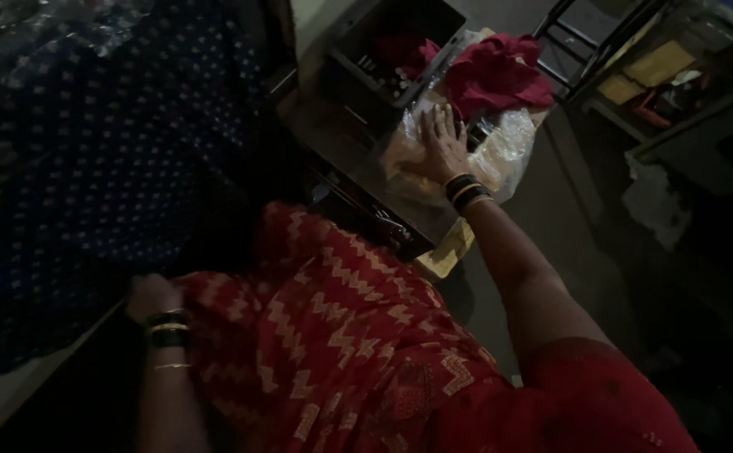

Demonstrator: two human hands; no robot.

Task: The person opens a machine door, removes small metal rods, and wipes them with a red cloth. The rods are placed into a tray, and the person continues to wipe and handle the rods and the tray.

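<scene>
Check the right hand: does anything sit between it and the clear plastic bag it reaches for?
Nothing visible does. The right hand already lies flat, fingers spread, on the clear plastic bag. The crumpled red cloth lies just beyond the fingertips, not in between.

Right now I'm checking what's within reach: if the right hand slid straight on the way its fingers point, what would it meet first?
The right hand lies flat on crinkled clear plastic wrap, fingers pointing up-frame. Next in line looks like the crumpled magenta-red cloth, though depth is unclear in the dim picture.
</scene>
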